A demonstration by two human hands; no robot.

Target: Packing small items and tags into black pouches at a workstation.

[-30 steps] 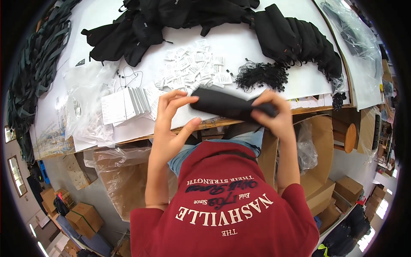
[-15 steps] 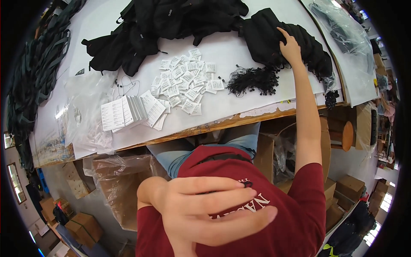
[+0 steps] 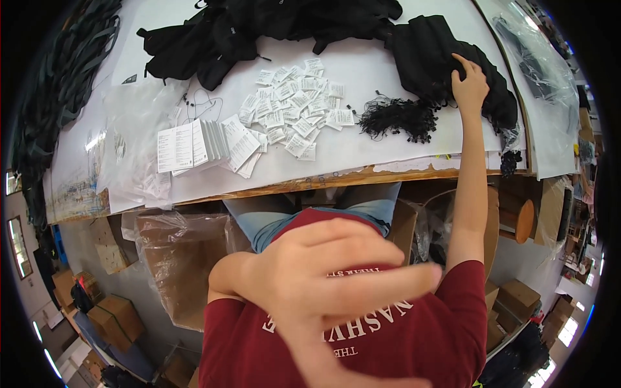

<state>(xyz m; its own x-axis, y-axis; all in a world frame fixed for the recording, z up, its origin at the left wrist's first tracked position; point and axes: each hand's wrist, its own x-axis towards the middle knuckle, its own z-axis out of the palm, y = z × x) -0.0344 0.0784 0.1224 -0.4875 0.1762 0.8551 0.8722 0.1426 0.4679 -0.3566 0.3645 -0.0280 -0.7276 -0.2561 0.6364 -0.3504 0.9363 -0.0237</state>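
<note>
My left hand (image 3: 323,275) is raised close to the camera in front of my red shirt. One finger is stretched out, the thumb stands apart, and the other fingers are partly bent. Nothing shows in it. At the right of the table, my right hand (image 3: 471,87) rests with spread fingers on a stack of folded black fabric bags (image 3: 424,58). Beside the stack lies a bunch of thin black cords with small tags (image 3: 398,119). Small white printed packets (image 3: 301,103) are heaped in the middle of the table.
White printed cards (image 3: 187,147) stand in a fanned row near the front edge, beside crumpled clear plastic (image 3: 132,142). More black bags (image 3: 278,26) lie at the back. Dark straps (image 3: 71,71) hang at the left. A plastic-lined carton (image 3: 181,258) stands below the table.
The left hand has turned, its thumb now away from the fingers and one finger pointing right. The right hand stays on the black stack with its fingers slightly shifted. The view has tilted a little.
</note>
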